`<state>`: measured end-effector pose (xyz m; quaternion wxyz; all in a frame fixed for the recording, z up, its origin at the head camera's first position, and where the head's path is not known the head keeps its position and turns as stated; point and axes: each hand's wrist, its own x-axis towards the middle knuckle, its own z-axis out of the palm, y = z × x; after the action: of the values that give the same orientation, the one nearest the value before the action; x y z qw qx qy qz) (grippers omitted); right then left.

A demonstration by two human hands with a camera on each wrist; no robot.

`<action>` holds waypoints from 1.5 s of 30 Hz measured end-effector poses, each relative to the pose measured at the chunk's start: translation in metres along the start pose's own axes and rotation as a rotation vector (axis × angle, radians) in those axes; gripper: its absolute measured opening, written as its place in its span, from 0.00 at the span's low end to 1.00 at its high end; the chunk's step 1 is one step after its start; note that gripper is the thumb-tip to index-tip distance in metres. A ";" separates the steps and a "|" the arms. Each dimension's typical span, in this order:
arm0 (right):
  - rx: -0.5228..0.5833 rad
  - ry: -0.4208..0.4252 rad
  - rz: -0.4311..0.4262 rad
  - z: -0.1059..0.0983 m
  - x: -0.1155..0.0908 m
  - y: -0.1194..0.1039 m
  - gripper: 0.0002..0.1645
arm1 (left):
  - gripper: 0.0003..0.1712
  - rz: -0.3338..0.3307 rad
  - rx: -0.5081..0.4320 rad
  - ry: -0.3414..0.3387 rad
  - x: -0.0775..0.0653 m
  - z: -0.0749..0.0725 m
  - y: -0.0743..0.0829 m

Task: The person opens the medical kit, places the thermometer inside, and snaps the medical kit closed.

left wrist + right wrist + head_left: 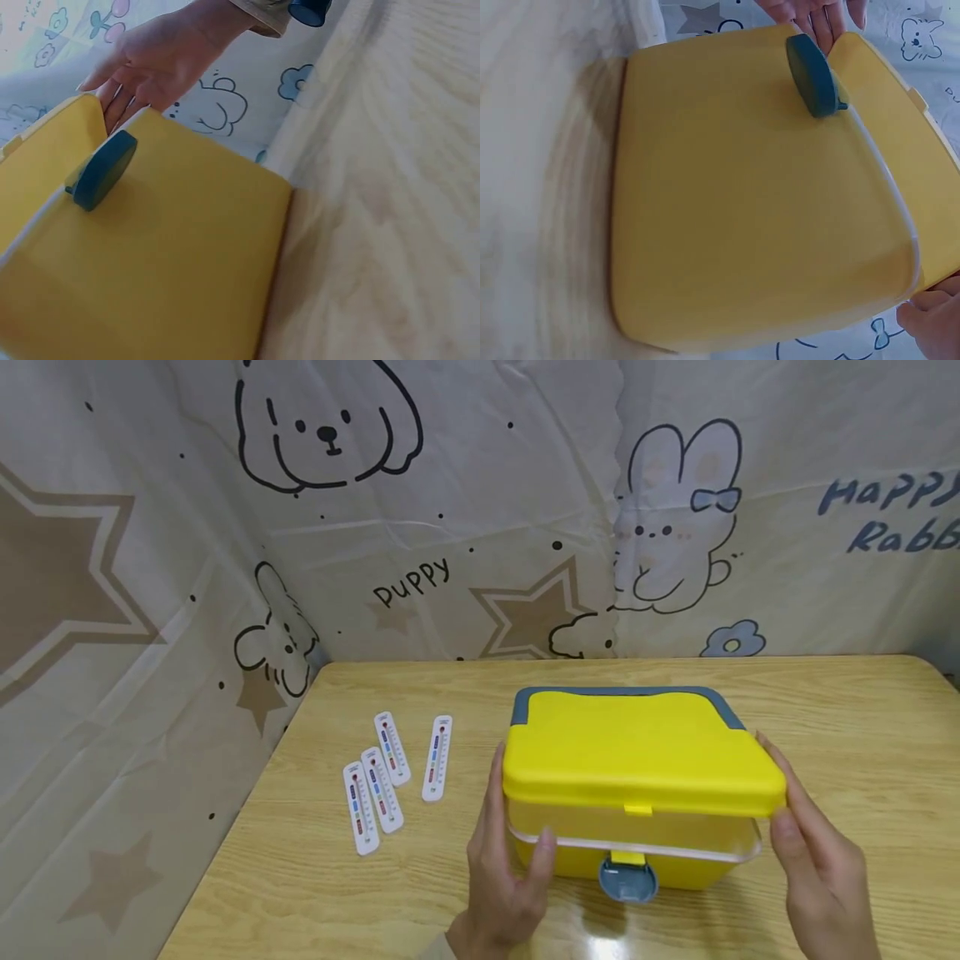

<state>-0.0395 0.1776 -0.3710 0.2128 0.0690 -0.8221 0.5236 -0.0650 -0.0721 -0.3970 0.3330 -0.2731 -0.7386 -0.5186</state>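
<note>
A yellow storage box (637, 868) stands on the table with its yellow lid (637, 735) partly raised. A grey-blue latch (628, 881) hangs loose at its front. My left hand (506, 860) lies along the box's left side, fingers fairly straight and thumb at the front. At the lid's right side is my right hand (825, 860), its fingers extended along the edge and its thumb near the front corner. The left wrist view shows the right hand (169, 64) touching the lid, and the right wrist view shows the left hand's fingers (821, 22) behind the latch. The box's contents are hidden.
Several white strip thermometers (437, 758) lie on the wooden table (300, 893) left of the box, three of them close together. A printed cloth (450, 510) hangs behind and along the left of the table.
</note>
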 end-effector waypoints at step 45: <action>0.625 -0.012 -0.355 0.002 0.049 0.014 0.24 | 0.37 0.054 0.049 0.009 0.058 -0.010 -0.017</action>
<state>-0.0889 0.1875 -0.3627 0.2641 0.2757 -0.5988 0.7041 -0.1126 -0.0833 -0.3598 0.3569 -0.2825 -0.7420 -0.4921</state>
